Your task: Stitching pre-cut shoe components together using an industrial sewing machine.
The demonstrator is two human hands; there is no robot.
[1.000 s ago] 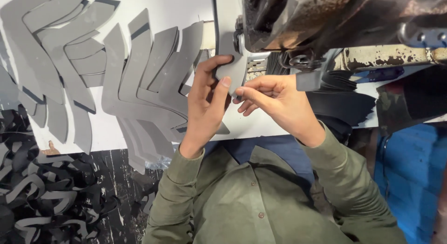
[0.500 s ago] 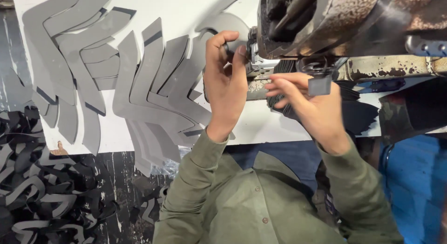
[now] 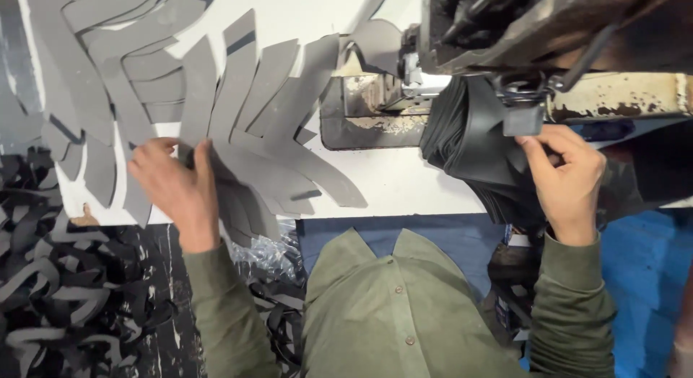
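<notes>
We are pressing our left hand (image 3: 177, 194), fingers spread flat, onto the fanned grey cut pieces (image 3: 245, 125) on the white table (image 3: 404, 183), while our right hand (image 3: 570, 179) is pinching the black folded stack (image 3: 476, 150) beside the sewing machine (image 3: 548, 38), keeping both supplies within reach.

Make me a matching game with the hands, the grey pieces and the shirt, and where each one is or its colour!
Things:
1. left hand
2. right hand
3. shirt
4. table

Matches:
A. white
B. on the fanned grey pieces
C. olive green
D. at the black cloth under the machine

Pairs: 1-B, 2-D, 3-C, 4-A
</notes>
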